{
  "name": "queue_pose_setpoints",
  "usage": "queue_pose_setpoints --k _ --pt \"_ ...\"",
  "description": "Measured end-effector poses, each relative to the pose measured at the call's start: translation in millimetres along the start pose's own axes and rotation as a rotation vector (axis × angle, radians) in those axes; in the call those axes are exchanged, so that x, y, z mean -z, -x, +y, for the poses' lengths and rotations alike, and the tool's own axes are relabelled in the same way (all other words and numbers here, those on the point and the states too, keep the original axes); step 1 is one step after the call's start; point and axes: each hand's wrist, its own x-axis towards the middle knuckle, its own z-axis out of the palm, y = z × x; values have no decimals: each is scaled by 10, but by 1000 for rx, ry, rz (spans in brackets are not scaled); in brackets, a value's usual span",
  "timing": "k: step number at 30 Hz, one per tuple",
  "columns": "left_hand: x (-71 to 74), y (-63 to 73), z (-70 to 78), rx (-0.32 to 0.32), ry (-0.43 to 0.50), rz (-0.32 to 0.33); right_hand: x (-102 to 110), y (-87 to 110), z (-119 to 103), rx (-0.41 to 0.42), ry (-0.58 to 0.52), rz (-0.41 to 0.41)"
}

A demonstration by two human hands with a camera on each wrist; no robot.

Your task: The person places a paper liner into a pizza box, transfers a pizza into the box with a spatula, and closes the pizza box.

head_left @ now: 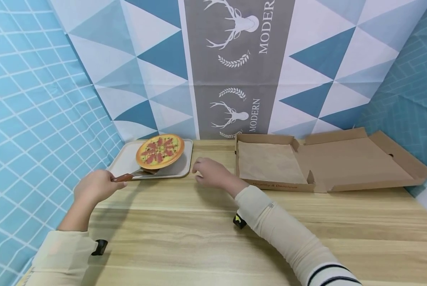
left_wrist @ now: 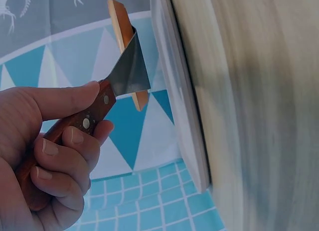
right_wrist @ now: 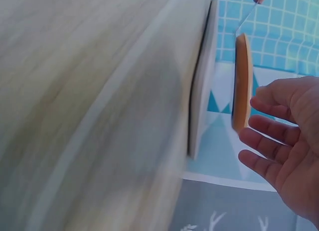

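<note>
My left hand (head_left: 96, 186) grips the wooden handle of a pizza server (left_wrist: 130, 66), thumb along the top and fingers wrapped beneath. A small round pizza (head_left: 160, 151) with a raised golden crust and pink topping pieces rests on the metal blade, lifted above the white tray (head_left: 127, 155). Both wrist views show a gap between the pizza and the tray. To the right of the pizza is my right hand (head_left: 211, 172), holding nothing, its fingers loosely bent. In the right wrist view its fingertips (right_wrist: 247, 136) come close to the crust edge.
An open cardboard pizza box (head_left: 283, 184) lies to the right on the wooden table (head_left: 184, 238), lined with brown paper (head_left: 270, 161). Its lid (head_left: 356, 163) is folded out to the right. Patterned wall coverings (head_left: 234, 99) rise behind and at the sides.
</note>
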Motion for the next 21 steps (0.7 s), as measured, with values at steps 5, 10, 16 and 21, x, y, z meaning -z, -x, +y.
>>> queue_pose_setpoints --k 5,10,16,21 --pt "44 31 96 -26 15 11 82 149 6 69 14 33" --pt "58 40 201 -57 -4 9 106 311 44 120 32 44" --pt "55 37 309 -97 -23 21 140 494 91 141 40 40" --pt "63 31 429 -114 -1 20 186 640 151 130 33 55"
